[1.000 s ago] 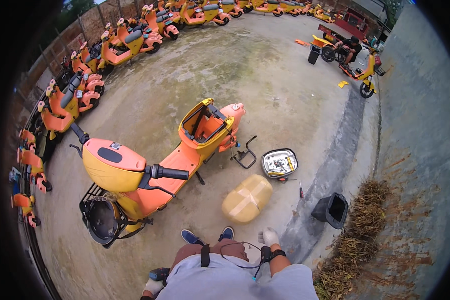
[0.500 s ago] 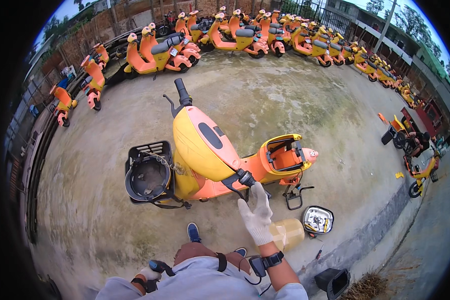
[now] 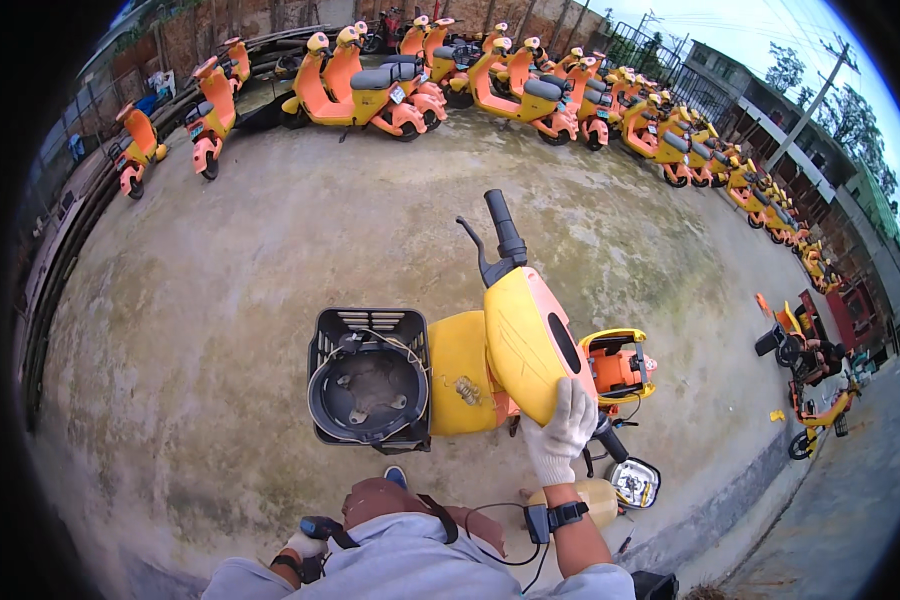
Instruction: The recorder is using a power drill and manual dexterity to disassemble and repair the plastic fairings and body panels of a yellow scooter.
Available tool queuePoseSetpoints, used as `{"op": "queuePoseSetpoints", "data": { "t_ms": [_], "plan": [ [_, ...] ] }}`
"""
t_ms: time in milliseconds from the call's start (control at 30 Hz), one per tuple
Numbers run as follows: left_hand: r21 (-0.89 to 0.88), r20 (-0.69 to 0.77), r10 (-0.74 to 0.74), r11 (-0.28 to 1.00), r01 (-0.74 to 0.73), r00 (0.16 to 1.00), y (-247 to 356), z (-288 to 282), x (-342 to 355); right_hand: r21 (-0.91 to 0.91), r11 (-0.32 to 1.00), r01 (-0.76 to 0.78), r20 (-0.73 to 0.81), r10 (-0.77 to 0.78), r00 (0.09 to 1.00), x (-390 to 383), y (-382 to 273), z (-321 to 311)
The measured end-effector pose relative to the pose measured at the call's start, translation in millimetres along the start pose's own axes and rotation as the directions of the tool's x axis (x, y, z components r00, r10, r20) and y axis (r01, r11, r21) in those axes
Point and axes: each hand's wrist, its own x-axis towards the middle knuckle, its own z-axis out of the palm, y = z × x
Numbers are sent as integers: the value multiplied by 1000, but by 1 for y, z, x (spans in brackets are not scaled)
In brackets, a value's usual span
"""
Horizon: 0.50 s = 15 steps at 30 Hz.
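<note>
My right hand, in a white knit glove, grips the yellow front cover of the scooter before me, beside the handlebar. Its upper grip is black. A black basket on the scooter's front holds a dark helmet-like bowl. At my left hip, my gloved left hand is closed round a dark blue power tool. The open seat compartment shows beyond the cover. Below it lie a taped tan bundle and a white-lined seat lid.
Rows of yellow-pink scooters line the back and right. A person works on a scooter at the right, near a red cart. Long poles run along the left edge; a wall bounds the right. Dark bin below.
My right hand has risen from beside my body to the scooter's front cover. My view has swung round, so the scooter's front and basket are now nearer the middle.
</note>
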Motion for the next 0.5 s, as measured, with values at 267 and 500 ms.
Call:
{"op": "queuePoseSetpoints", "data": {
  "t_ms": [267, 500],
  "plan": [
    [83, 34, -26, 996, 23, 999, 28, -44, 37, 18, 1000, -25, -8, 26, 1000, -18, -27, -8],
    [-8, 87, 91, 996, -91, 992, 59, -62, 30, 20, 999, 41, -7, -40, 999, -11, -24, -21]
  ]
}}
